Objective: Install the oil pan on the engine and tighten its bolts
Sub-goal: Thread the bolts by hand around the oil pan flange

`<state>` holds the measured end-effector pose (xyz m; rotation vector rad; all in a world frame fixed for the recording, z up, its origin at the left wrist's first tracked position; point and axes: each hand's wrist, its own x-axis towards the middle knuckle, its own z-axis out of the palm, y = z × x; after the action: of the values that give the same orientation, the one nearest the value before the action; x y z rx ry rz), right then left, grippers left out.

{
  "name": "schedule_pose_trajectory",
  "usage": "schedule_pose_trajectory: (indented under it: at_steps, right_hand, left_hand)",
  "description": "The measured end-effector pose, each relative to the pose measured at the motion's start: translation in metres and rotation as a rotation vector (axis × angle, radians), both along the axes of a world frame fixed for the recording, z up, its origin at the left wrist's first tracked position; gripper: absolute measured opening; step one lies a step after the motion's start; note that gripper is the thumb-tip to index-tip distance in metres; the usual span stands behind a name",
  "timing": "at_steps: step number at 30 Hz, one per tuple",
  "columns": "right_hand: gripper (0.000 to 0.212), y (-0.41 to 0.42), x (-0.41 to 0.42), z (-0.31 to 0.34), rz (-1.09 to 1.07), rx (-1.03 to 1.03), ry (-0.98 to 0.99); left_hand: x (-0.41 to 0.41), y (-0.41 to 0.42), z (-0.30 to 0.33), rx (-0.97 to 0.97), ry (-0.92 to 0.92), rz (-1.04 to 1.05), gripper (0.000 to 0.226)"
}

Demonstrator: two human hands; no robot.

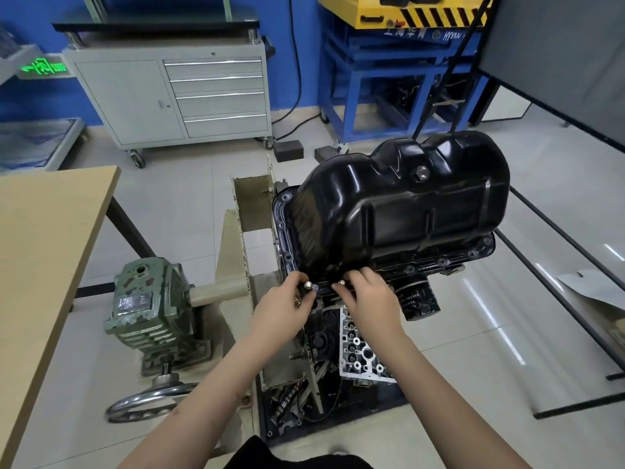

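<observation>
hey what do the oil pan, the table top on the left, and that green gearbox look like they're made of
Oil pan: likely stamped sheet metal, painted glossy black; pressed ribs and sharp light reflections show. Table top: looks like wood or a light laminate, matte tan with a plain flat edge. Gearbox: probably cast metal, green paint chipped and worn to grey along its fins.

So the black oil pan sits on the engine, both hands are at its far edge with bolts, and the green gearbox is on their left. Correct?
Not quite. The head view shows both hands, left and right, at the near edge of the oil pan, each holding a bolt. The green gearbox is on their left.
</observation>
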<state>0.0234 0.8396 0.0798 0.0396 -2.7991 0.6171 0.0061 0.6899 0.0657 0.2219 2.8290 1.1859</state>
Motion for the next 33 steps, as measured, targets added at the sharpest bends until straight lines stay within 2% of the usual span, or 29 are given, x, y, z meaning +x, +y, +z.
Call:
schedule_pose_trajectory:
  at_steps: [2,10,15,17,20,22,28,33]
  right_hand:
    - [0.02,0.0,0.001,0.001,0.006,-0.02,0.039]
    - [0.035,0.005,-0.006,-0.005,-0.021,0.135,-0.062]
    - [0.04,0.003,-0.012,-0.003,-0.039,0.128,-0.07]
    - [0.039,0.003,-0.01,-0.004,-0.045,0.128,-0.037]
    - [0.022,0.001,-0.001,-0.002,-0.005,0.089,0.149]
    - [0.019,0.0,0.003,-0.002,0.01,0.044,0.246]
    - [0.021,0.0,-0.003,-0.006,0.01,-0.003,0.283]
    - [0.03,-0.003,-0.008,-0.006,-0.044,-0.067,0.264]
  left_hand:
    - [0.002,0.002,-0.003,0.002,0.003,0.016,0.022]
    - [-0.001,0.003,-0.002,-0.039,0.035,0.052,0.016]
    - [-0.002,0.003,0.0,-0.037,0.039,0.041,0.017]
    - [-0.003,0.003,0.002,-0.038,0.037,0.032,0.016]
    - [-0.002,0.002,0.003,-0.047,0.031,0.019,0.016]
    - [-0.002,0.003,0.004,-0.063,0.028,0.022,0.017]
    - [0.002,0.01,0.012,-0.044,0.085,0.034,0.021]
    - [0.003,0.019,0.019,0.033,0.005,-0.018,0.02]
